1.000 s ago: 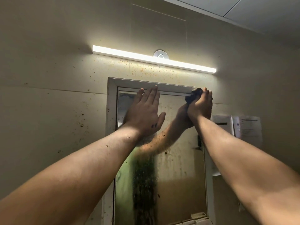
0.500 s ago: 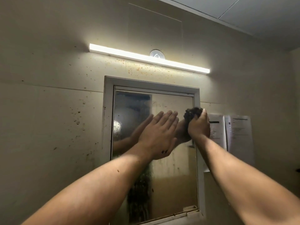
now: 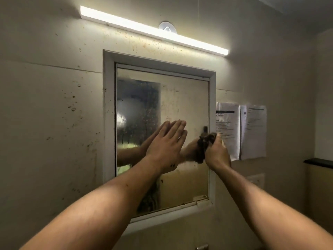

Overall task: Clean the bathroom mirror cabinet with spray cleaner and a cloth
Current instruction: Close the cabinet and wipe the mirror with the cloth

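- Two hands are up at the mirror point(image 3: 182, 98), with both your forearms reaching in from below.
- Your left hand point(image 3: 165, 147): fingers straight and pressed together, palm toward the glass. The fingertips touch it around mid-height and meet their reflection tip to tip.
- Your right hand point(image 3: 217, 154): fingers curled round a dark bunched cloth point(image 3: 203, 144), gripping it. One fingertip shows over the top of the wad.
- The cloth sits just right of your left fingertips, pushed against the glass by the mirror's right edge. It is near the left hand but apart from it.
- The glass above and left of your left fingers is hazy with brown specks. A dark streaky patch runs down below your left wrist.
- The white cabinet frame point(image 3: 109, 123) runs round the glass, grimy on the side well left of your left fingers.
- A lit light bar point(image 3: 153, 30) hangs on the wall well above both sets of fingers, with brown spatter under it.
- Two printed paper sheets point(image 3: 228, 121) hang on the wall just right of your right fingers, the nearer one just beside the frame.
- A dark ledge point(image 3: 319, 162) sits far right of your right fingers.
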